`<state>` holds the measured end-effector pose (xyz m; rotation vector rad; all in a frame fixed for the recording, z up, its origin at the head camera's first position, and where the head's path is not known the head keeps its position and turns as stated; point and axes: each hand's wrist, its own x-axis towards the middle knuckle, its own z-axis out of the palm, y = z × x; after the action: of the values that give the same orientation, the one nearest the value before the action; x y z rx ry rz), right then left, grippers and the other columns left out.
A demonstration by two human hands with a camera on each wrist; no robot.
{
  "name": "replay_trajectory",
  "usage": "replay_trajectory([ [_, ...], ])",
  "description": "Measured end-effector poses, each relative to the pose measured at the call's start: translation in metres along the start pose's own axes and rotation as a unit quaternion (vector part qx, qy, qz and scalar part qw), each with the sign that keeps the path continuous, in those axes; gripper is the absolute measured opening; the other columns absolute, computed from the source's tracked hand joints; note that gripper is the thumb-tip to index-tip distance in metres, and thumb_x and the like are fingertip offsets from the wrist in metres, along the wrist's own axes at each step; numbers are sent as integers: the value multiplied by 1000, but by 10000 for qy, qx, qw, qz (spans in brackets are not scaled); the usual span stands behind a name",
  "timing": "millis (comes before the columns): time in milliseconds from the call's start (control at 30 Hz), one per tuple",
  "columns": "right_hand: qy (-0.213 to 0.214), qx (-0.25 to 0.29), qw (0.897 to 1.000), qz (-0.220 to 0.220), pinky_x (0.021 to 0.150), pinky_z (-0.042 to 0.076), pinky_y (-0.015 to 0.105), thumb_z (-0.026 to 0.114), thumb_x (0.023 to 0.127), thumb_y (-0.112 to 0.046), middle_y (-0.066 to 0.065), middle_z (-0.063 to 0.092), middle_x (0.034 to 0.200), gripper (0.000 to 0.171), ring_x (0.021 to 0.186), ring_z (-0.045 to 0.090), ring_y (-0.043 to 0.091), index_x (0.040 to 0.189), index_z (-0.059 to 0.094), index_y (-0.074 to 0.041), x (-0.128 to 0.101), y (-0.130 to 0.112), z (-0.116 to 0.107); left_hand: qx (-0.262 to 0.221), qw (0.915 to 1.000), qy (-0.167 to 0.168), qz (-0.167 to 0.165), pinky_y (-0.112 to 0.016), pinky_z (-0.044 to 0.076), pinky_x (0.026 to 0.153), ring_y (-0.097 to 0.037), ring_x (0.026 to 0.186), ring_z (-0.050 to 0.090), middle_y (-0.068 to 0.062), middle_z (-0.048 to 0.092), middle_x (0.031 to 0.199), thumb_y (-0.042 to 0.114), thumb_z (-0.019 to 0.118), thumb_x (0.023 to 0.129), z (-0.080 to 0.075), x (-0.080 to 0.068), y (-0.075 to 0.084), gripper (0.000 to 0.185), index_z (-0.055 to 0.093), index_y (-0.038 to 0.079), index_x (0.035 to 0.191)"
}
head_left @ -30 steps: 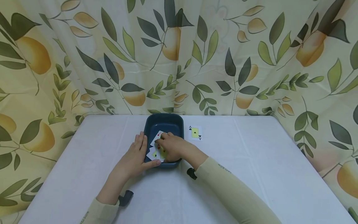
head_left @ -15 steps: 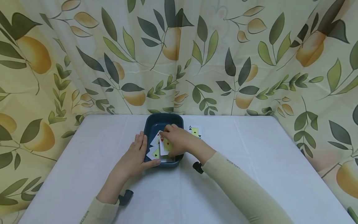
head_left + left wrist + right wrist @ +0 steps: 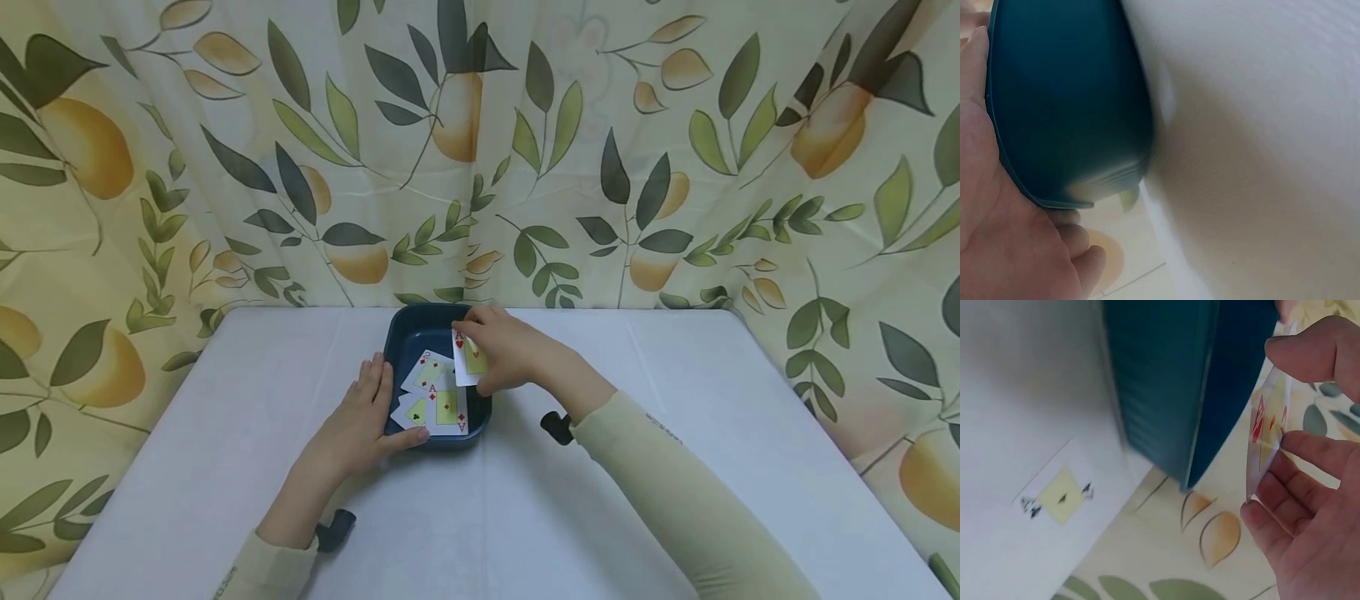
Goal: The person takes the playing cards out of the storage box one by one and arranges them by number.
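Note:
My right hand (image 3: 517, 350) pinches an ace of hearts playing card (image 3: 468, 360) over the right side of a dark blue tray (image 3: 420, 321). The right wrist view shows that card (image 3: 1265, 434) edge-on between thumb and fingers. Inside the tray lie overlapping cards: an ace of diamonds (image 3: 447, 408), a red-diamond card (image 3: 427, 371) behind it, and a club card (image 3: 410, 410) at the left. My left hand (image 3: 360, 421) rests along the tray's left side, its fingers straight and its thumb on the near rim. In the left wrist view the palm (image 3: 1010, 244) lies against the tray wall (image 3: 1079, 106).
A club card (image 3: 1063, 499) lies face up on the white table, right of the tray; my right hand hides it in the head view. The white tablecloth (image 3: 645, 358) reaches back to a fruit-and-leaf patterned curtain (image 3: 480, 167). Dark wrist cameras (image 3: 557, 427) sit under both sleeves.
My right hand has lifted the ace of hearts off the other cards and moved it up and right, uncovering the ace of diamonds. My left hand stays against the tray.

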<state>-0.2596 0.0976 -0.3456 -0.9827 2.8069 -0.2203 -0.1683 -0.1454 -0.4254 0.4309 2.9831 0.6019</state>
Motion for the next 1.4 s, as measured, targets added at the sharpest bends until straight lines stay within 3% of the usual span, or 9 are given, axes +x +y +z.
replay_trajectory([
  [233,-51,-81,9998,180,101,49,37,90,67,-27,6,46,138,96,127,38,24,151,45,-14,-7,20,-1,25,10000,32,-39,-55,21,120,-39,153,5,-20,2,167,69,65,83,2,1,-2,116,15,-4,157],
  [700,-76,36,9984,553,94,51,39,88,66,-19,9,46,139,94,121,41,26,149,47,-12,-23,56,5,32,10000,40,-43,-54,21,120,-37,154,4,-18,0,167,73,63,82,3,1,-3,118,14,-2,158],
  [967,-183,-39,9972,720,100,49,43,88,67,-22,11,47,139,92,123,42,27,149,47,-12,-28,79,16,18,10000,30,-69,-54,21,120,-37,154,4,-17,1,167,72,64,82,2,1,-3,117,15,-2,158],
  [1400,-141,13,9952,970,102,46,48,86,69,-16,17,50,136,89,122,45,33,148,47,-4,-34,116,28,74,9999,38,-73,-54,21,120,-37,154,4,-17,1,167,74,63,81,3,2,-3,119,15,-2,158],
])
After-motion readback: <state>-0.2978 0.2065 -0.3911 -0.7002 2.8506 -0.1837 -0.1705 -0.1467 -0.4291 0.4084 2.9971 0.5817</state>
